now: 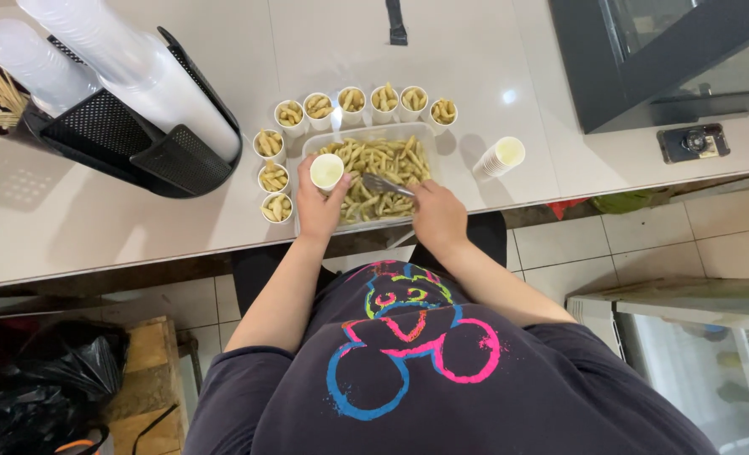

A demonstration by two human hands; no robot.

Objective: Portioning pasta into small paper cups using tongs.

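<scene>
The small empty white paper cup (326, 171) sits gripped in the left hand (318, 208) over the clear plastic tray of pale fried sticks (387, 173). The right hand (438, 219) clasps metal tongs (384, 184), their tips buried in the sticks. Filled cups (289, 113) ring the tray on the white worktop (96, 227).

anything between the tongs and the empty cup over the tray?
Nothing visible. The left hand holds the empty cup over the tray; the tongs in the right hand sit in the snacks beside it.

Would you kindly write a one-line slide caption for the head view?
Left hand holds an empty paper cup while right hand works tongs in a tray of snacks, ringed by filled cups.
</scene>
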